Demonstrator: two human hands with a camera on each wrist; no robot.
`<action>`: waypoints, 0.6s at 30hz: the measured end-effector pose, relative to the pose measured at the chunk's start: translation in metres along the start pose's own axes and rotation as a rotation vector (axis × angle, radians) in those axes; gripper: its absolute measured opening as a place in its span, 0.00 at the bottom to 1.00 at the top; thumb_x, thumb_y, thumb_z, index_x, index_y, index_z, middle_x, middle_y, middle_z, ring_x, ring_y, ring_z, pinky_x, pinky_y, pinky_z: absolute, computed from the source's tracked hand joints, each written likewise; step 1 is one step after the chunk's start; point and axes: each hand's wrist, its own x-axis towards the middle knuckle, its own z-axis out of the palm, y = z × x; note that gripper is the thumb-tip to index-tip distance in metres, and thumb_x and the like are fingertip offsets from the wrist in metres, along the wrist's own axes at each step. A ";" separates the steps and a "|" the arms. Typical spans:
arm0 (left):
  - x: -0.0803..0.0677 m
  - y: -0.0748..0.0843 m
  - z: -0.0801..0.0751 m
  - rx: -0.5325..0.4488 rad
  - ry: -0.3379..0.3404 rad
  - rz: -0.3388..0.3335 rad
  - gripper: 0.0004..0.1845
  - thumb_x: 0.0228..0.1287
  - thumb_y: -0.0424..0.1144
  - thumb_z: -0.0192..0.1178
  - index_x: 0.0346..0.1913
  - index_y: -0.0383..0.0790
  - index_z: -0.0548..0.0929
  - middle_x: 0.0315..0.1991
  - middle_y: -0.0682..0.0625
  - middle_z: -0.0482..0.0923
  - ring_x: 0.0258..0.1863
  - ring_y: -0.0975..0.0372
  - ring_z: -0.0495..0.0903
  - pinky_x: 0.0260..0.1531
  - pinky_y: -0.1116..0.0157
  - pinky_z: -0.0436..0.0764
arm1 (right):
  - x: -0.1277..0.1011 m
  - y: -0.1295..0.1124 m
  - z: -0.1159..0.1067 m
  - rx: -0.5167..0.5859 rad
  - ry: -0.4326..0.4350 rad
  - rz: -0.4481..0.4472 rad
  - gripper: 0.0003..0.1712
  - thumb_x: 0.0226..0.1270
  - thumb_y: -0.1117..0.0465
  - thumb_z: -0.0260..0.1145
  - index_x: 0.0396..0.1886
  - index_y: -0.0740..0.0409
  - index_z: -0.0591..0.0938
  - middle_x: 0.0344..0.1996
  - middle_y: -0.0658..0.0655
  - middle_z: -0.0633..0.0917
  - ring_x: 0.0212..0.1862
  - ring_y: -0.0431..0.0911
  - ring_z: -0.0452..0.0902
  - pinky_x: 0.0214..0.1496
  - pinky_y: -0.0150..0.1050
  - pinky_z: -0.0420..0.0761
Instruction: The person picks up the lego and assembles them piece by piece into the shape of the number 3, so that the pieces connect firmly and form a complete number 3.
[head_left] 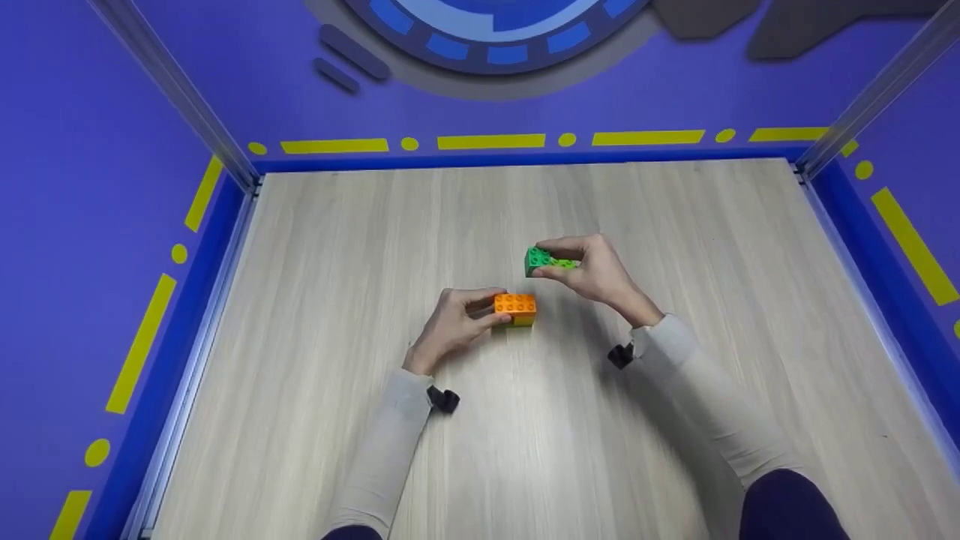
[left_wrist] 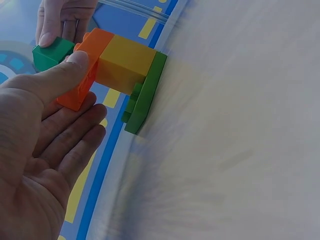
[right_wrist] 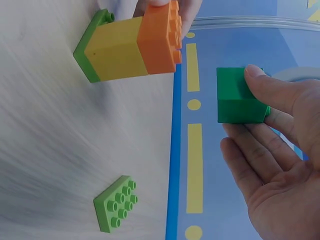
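- 2 hands are busy: the left hand [head_left: 454, 322] pinches the orange brick [left_wrist: 95, 50], and the right hand [head_left: 592, 274] pinches the dark green brick [right_wrist: 237, 97]. Each hand is open only as wide as its brick.
- The orange brick tops a stack of 3. Under it is the yellow brick [right_wrist: 117, 47], and at the bottom the green plate [left_wrist: 147, 97] pokes out past 1 side, showing bumps.
- The dark green brick is up off the table [head_left: 487, 450], bumps up, past the stack and to its right.
- A light green plate [right_wrist: 115, 205] with 8 bumps lies on the table near the right hand.
- I think the left hand should keep the stack still, so it can't tip.
- The dark green brick should stay level, so bumps and holes can line up. A straight push would work better than a slanted one.
- The table is pale, with wood stripes, a shiny patch and arm shadows.
- Blue-purple walls [head_left: 60, 150] stand on 3 sides, with yellow dashes and dots [head_left: 490, 141]. Metal posts [head_left: 187, 97] stand at the 2 back corners.
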 end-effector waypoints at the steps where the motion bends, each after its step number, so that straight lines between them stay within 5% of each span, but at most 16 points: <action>1: 0.000 0.000 0.000 0.001 0.000 0.003 0.27 0.69 0.45 0.74 0.66 0.36 0.85 0.61 0.42 0.87 0.59 0.58 0.88 0.58 0.65 0.87 | 0.000 -0.001 0.001 0.000 -0.003 0.001 0.24 0.66 0.55 0.81 0.61 0.54 0.90 0.59 0.59 0.90 0.60 0.56 0.88 0.63 0.58 0.86; 18: 0.001 -0.002 -0.001 -0.033 0.000 0.018 0.27 0.69 0.44 0.75 0.66 0.37 0.85 0.61 0.44 0.87 0.58 0.58 0.88 0.59 0.62 0.88 | -0.011 -0.002 0.012 0.006 -0.036 -0.034 0.23 0.65 0.58 0.82 0.60 0.55 0.90 0.58 0.59 0.90 0.61 0.58 0.87 0.64 0.61 0.85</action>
